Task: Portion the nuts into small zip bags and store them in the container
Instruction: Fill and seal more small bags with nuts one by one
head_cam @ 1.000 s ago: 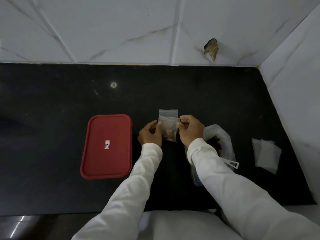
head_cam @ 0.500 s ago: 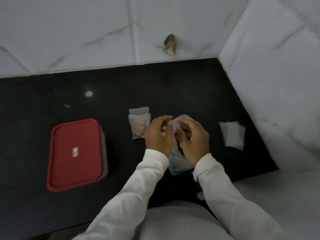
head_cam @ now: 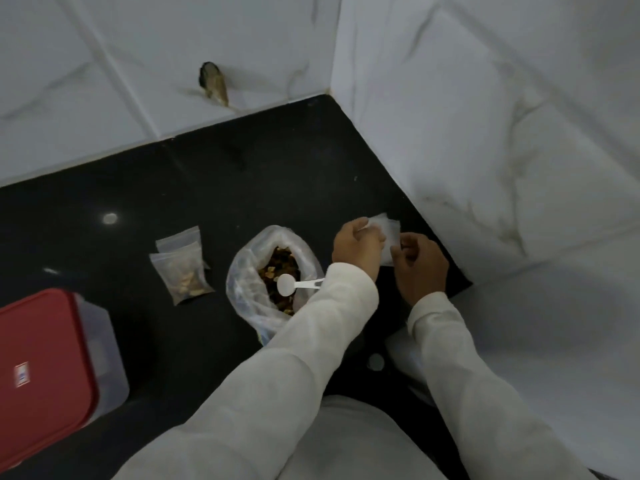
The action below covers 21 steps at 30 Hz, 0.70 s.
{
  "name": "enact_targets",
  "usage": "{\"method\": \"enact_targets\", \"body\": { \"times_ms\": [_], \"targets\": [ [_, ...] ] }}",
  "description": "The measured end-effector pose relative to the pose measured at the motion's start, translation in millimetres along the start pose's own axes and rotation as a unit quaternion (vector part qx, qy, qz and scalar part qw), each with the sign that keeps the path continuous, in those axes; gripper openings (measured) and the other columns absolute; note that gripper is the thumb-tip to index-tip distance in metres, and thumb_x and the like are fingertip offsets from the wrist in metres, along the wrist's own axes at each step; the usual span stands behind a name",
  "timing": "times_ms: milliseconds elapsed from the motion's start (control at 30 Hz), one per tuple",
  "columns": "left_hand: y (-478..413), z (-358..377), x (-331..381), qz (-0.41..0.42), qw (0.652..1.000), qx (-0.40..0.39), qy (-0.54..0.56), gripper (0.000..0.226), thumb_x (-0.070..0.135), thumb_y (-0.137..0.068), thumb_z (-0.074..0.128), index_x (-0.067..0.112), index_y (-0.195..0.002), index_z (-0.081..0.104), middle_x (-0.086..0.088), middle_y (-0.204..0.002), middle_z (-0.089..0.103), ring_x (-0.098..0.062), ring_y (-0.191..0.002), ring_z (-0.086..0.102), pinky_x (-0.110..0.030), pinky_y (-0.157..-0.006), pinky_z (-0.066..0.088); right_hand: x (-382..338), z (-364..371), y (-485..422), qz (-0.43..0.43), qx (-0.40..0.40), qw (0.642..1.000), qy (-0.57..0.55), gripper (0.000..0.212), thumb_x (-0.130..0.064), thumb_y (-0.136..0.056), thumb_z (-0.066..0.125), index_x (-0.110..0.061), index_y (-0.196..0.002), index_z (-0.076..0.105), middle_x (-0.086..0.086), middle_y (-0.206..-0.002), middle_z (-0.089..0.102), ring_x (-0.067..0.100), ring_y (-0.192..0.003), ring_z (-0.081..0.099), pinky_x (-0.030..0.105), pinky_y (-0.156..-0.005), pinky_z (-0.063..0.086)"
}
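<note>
A large clear bag of mixed nuts [head_cam: 273,271] stands with its mouth wide on the black counter, a white plastic scoop [head_cam: 294,285] lying in it. Left of it lies a small zip bag filled with nuts [head_cam: 181,271]. A stack of empty small zip bags [head_cam: 388,237] lies near the right wall. My left hand [head_cam: 358,245] pinches the top of that stack, and my right hand [head_cam: 419,266] has its fingers curled at the stack's right edge. The container with a red lid [head_cam: 45,372] stands at the lower left, lid on.
White marble-look tiled walls meet in a corner behind and to the right of the black counter [head_cam: 242,181]. A damaged hole [head_cam: 213,83] marks the back wall. A light reflection [head_cam: 109,218] shines on the counter.
Both hands left the filled small bag on the counter, passed over the big nut bag, and now reach the empty bag stack at the right. The camera view swung right.
</note>
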<state>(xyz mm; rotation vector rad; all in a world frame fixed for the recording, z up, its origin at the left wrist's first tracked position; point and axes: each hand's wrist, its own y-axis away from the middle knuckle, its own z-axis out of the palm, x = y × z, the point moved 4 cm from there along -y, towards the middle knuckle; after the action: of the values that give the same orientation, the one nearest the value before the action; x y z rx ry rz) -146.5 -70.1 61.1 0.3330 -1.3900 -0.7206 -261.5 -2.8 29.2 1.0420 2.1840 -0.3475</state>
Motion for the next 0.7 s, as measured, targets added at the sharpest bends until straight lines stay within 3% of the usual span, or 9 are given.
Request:
{"method": "enact_targets", "body": {
  "times_ms": [133,233,300,467,567,700],
  "targets": [
    [-3.7,29.3,-6.9,0.013,0.995,0.016,-0.103,0.039,0.020,-0.099,0.051,0.022,-0.138,0.049,0.006,-0.125,0.050,-0.017,-0.118,0.051,-0.037,-0.105,0.044,21.7,8.6,-28.3,0.067,-0.054,0.996,-0.012,0.038,-0.018,-0.088,0.067,-0.011,-0.124,0.057,0.009,-0.122,0.060,0.021,-0.104,0.057,0.025,-0.083,0.043],
    [-17.3,37.7,-17.8,0.023,0.985,0.047,-0.164,0.047,0.021,-0.098,0.053,0.021,-0.144,0.043,-0.003,-0.144,0.043,-0.024,-0.130,0.046,-0.043,-0.107,0.044,32.3,18.5,-42.8,0.083,-0.097,0.992,-0.004,0.047,-0.022,-0.088,0.069,-0.011,-0.131,0.052,0.010,-0.128,0.057,0.026,-0.114,0.055,0.036,-0.096,0.046],
    [-23.5,42.1,-22.4,0.019,0.976,0.053,-0.210,0.050,0.022,-0.097,0.054,0.022,-0.145,0.040,-0.007,-0.148,0.037,-0.028,-0.133,0.042,-0.046,-0.106,0.044,36.6,22.5,-48.8,0.080,-0.102,0.992,-0.013,0.050,-0.025,-0.086,0.070,-0.011,-0.130,0.052,0.010,-0.127,0.057,0.026,-0.114,0.055,0.040,-0.097,0.047],
    [-36.5,40.2,-32.6,-0.027,0.967,0.054,-0.248,0.050,0.030,-0.095,0.056,0.027,-0.142,0.040,-0.007,-0.147,0.036,-0.030,-0.132,0.042,-0.048,-0.103,0.046,43.8,28.0,-52.2,0.091,-0.104,0.988,-0.063,0.045,-0.028,-0.084,0.074,-0.016,-0.124,0.056,0.004,-0.120,0.060,0.019,-0.105,0.058,0.026,-0.080,0.046],
    [-37.8,38.5,-32.2,-0.034,0.966,0.058,-0.250,0.045,0.031,-0.095,0.058,0.027,-0.138,0.045,-0.006,-0.145,0.038,-0.029,-0.127,0.046,-0.044,-0.100,0.049,48.0,26.6,-51.3,0.108,-0.087,0.984,-0.108,0.042,-0.021,-0.084,0.073,-0.017,-0.123,0.057,0.002,-0.116,0.062,0.017,-0.103,0.060,0.023,-0.078,0.045],
    [-35.0,38.5,-29.3,-0.032,0.971,0.057,-0.231,0.039,0.030,-0.095,0.058,0.026,-0.133,0.049,-0.005,-0.144,0.037,-0.025,-0.119,0.051,-0.030,-0.081,0.046,47.7,19.8,-48.9,0.116,-0.062,0.981,-0.146,0.036,-0.015,-0.087,0.069,-0.014,-0.121,0.059,0.001,-0.109,0.065,0.017,-0.099,0.061,0.023,-0.079,0.045]
  ]
}}
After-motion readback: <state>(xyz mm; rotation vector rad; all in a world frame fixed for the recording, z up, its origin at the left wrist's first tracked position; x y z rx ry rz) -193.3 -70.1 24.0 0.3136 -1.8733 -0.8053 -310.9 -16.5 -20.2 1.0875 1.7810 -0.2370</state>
